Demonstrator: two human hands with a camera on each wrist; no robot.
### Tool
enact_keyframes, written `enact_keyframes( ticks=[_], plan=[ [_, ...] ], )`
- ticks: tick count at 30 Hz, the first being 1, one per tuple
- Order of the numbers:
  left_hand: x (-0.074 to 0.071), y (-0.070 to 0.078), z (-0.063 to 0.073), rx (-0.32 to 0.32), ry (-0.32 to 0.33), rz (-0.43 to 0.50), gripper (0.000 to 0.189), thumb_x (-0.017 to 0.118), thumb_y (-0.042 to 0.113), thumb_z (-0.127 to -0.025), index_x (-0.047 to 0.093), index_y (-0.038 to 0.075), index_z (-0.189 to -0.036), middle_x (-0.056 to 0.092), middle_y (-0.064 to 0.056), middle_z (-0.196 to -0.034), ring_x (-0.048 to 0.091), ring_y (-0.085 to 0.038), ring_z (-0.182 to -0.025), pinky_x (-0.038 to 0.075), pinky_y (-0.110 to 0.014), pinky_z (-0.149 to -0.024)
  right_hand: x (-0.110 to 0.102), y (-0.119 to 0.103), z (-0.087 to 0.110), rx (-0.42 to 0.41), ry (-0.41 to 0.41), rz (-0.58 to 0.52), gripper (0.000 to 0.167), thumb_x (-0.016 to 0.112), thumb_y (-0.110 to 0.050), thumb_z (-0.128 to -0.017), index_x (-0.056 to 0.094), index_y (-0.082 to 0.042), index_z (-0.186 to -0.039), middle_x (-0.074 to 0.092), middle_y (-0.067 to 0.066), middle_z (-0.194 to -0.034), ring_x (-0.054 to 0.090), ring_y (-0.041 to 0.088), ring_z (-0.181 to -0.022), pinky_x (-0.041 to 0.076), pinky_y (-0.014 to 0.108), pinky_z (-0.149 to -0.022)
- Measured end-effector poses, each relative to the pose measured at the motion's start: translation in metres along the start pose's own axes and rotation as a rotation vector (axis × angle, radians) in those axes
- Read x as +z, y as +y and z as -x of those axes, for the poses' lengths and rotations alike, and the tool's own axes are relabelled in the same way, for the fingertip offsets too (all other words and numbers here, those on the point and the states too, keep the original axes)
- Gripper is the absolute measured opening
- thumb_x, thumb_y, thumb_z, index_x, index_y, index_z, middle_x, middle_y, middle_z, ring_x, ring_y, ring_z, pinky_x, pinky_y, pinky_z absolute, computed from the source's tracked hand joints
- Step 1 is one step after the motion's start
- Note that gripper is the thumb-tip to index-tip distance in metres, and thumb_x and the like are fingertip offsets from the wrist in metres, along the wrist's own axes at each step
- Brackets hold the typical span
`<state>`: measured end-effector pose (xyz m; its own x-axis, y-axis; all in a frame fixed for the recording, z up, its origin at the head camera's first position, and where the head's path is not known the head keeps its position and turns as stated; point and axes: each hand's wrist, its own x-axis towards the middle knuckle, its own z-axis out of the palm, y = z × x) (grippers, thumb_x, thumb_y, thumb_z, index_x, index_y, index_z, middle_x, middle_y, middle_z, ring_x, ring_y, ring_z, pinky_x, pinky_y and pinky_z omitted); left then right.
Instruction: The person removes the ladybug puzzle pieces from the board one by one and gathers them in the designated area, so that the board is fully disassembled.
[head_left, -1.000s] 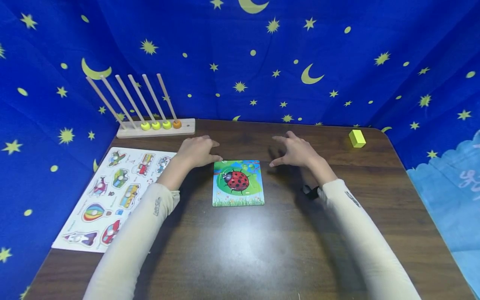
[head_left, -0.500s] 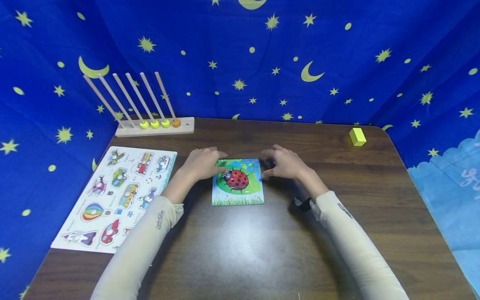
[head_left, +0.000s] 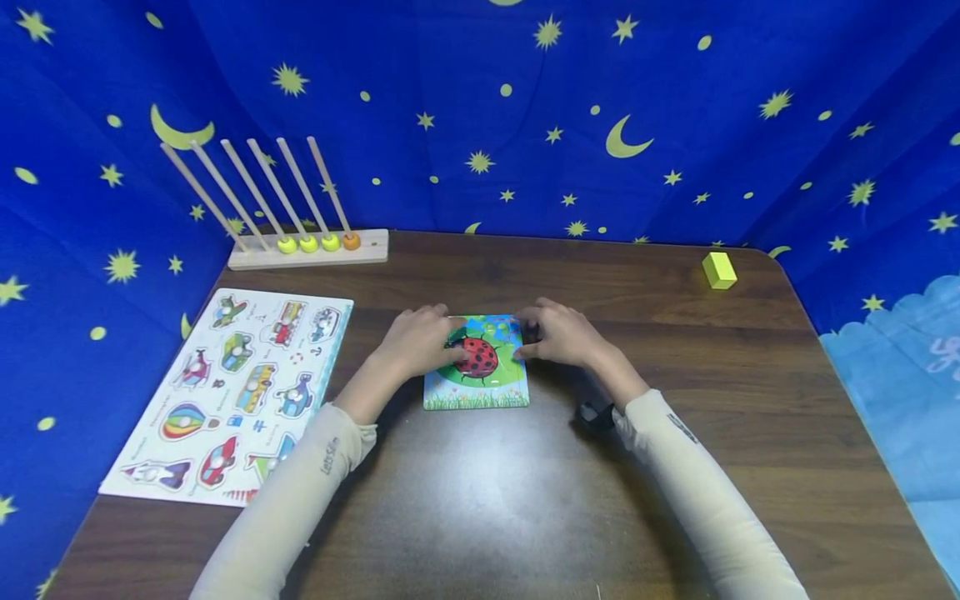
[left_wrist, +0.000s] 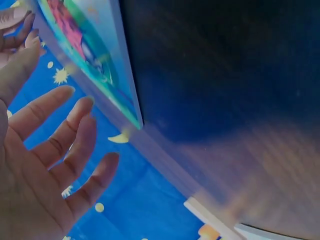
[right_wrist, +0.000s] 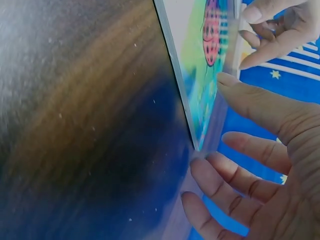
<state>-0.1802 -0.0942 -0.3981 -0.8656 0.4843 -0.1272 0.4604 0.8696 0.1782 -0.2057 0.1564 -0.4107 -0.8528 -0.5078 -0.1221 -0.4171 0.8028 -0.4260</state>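
A square ladybug picture puzzle (head_left: 480, 396) lies flat on the brown table. My left hand (head_left: 422, 343) is at its upper left, fingers spread and loosely bent, thumb over the ladybug's head in the head view. At the upper right edge is my right hand (head_left: 564, 335), its thumb reaching just over the border. In the left wrist view, the left hand's fingers (left_wrist: 82, 192) curve with nothing between them. The right wrist view has the right thumb (right_wrist: 250, 97) overlapping the puzzle (right_wrist: 192, 55), while the other fingers bend loosely near its corner.
To the left lies a white vehicle peg puzzle board (head_left: 168, 392), close to my left sleeve. A wooden peg rack (head_left: 307, 257) with yellow and orange beads stands behind it. A yellow block (head_left: 720, 271) sits at the back right. Blue star-patterned cloth (head_left: 480, 108) hangs behind the table.
Both hands have come inward from either side of the ladybug puzzle and nearer to me, so the thumbs now overlap it. The puzzle stays in place; the head view has shifted slightly.
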Motion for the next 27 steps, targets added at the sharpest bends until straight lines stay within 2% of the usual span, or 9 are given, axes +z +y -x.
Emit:
enact_keyframes(
  ticks=[5,11,18,27],
  plan=[
    [0.008,0.005,0.0,0.021,0.032,-0.07,0.062,0.065,0.055,-0.091,0.062,0.014,-0.137,0.061,-0.016,-0.125,0.055,-0.034,-0.117,0.046,-0.053,-0.097,0.004,-0.001,0.0,-0.015,0.011,0.01,0.063,0.085,-0.035,-0.077,0.064,-0.009,-0.131,0.063,0.01,-0.109,0.061,0.025,-0.099,0.049,0.049,-0.089],
    [0.016,0.011,0.0,0.029,0.049,-0.134,0.068,0.061,0.06,-0.091,0.058,0.012,-0.14,0.061,-0.017,-0.127,0.055,-0.034,-0.117,0.047,-0.051,-0.095,0.006,-0.004,0.0,-0.013,0.011,0.02,0.063,0.084,-0.036,-0.079,0.064,-0.007,-0.131,0.063,0.012,-0.111,0.06,0.025,-0.1,0.049,0.049,-0.09],
    [0.025,0.025,-0.006,-0.029,-0.05,-0.162,0.083,0.044,0.068,-0.095,0.042,0.006,-0.15,0.047,-0.022,-0.147,0.044,-0.039,-0.136,0.04,-0.054,-0.108,0.008,-0.006,0.001,-0.002,0.014,0.037,0.064,0.083,-0.037,-0.079,0.063,-0.006,-0.132,0.063,0.013,-0.111,0.061,0.025,-0.098,0.05,0.048,-0.087],
    [0.034,0.04,-0.011,-0.094,-0.052,-0.21,0.085,0.04,0.068,-0.097,0.042,0.0,-0.149,0.053,-0.02,-0.138,0.052,-0.035,-0.126,0.046,-0.048,-0.1,0.013,-0.006,0.0,-0.006,0.014,0.06,0.066,0.082,-0.04,-0.081,0.062,-0.006,-0.134,0.064,0.013,-0.111,0.062,0.025,-0.097,0.052,0.047,-0.086]
  ],
)
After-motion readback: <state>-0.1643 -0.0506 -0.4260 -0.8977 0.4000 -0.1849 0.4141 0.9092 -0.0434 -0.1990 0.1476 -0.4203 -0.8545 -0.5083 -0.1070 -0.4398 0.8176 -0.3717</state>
